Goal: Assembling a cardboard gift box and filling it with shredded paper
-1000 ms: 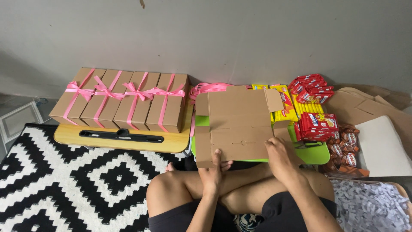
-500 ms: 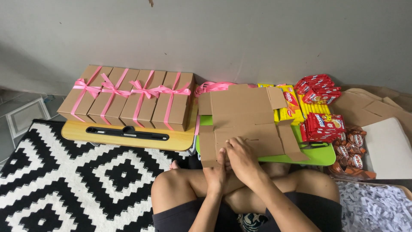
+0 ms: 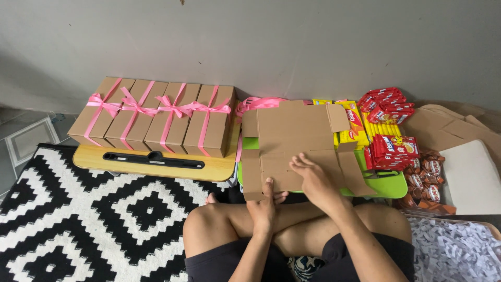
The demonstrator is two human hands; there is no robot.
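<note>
A flat, unfolded brown cardboard box blank (image 3: 295, 138) lies on a small green table (image 3: 389, 187) in front of my crossed legs. My left hand (image 3: 265, 204) grips the blank's near edge, thumb on top. On the blank's near middle rests my right hand (image 3: 312, 176), fingers spread and pressing down on the cardboard.
Several closed brown boxes tied with pink ribbon (image 3: 156, 116) stand on a yellow lap table (image 3: 156, 166) at left. Pink ribbon (image 3: 258, 103), yellow and red snack packs (image 3: 386, 107) and brown packs (image 3: 425, 175) lie behind and right. Flat cardboard (image 3: 449, 125), shredded paper (image 3: 454, 250), patterned rug (image 3: 78, 224).
My right hand has moved from the blank's right side to its near middle and now presses on it. My left hand stays on the near edge.
</note>
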